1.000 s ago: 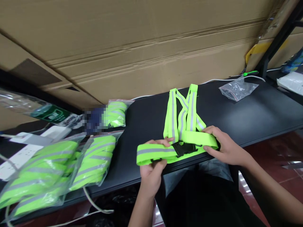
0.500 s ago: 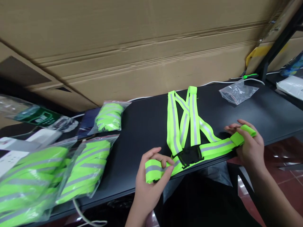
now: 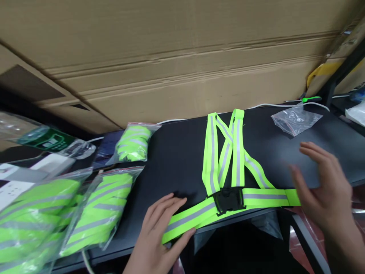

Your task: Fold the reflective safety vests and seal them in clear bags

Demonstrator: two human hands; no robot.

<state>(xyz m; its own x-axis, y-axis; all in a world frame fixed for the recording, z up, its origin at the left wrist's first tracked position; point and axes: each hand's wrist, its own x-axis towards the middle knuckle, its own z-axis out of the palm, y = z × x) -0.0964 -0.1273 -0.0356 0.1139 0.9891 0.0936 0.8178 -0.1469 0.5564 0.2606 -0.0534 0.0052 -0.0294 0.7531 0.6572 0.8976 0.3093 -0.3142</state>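
while the left hand point(image 3: 158, 228) sits open at the near end of the table, we've got the lime reflective harness point(image 3: 225, 160) laid out flat on the black table point(image 3: 176, 167), and look at that spread! the shoulder straps cross up top, grey reflective stripes running down each one, and they drop to a black plastic buckle point(image 3: 229, 200), snapped together at the middle of the waist strap point(image 3: 256, 198). the left end of that waist strap runs down into the left hand, passing between the fingers point(image 3: 168, 203) and the thumb point(image 3: 185, 238). the thumb is right at the lower edge of the strap, the fingers fan out above it, and nothing's clamped: this hand is wide, not gripping. over on the other side, the right hand point(image 3: 322, 186) is a blur, fingers spread wide and empty, just beside the strap's right end, and from this view you can't tell whether it's touching. around them, three zip bags of folded lime harnesses point(image 3: 99, 209) are piled at the left of the table, with a crumpled clear plastic bag point(image 3: 296, 120) lying beyond the right hand. a green-handled screwdriver point(image 3: 310, 99) sits at the back edge beside a white cable point(image 3: 285, 105), and a big cardboard box point(image 3: 171, 57) stands behind it all.
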